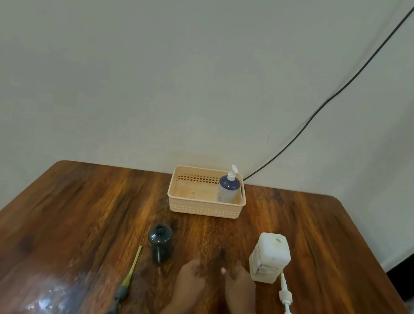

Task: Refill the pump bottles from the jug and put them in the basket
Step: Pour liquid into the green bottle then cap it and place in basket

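A beige basket (205,211) stands at the back of the wooden table (77,219). A blue and white pump bottle (228,190) stands upright in its right end. A dark see-through bottle (160,242) stands without its pump at centre left, and its pump with a yellow-green tube (127,279) lies to its left. A white square bottle (270,257) stands at the right with its top open, and a white pump (286,298) lies in front of it. My left hand (190,281) and my right hand (239,284) rest close together on the table between the two bottles, holding nothing.
A black cable (337,94) runs down the wall behind the basket. A shiny wet-looking patch (50,296) lies at the table's near left. The table's right edge drops off beyond the white bottle.
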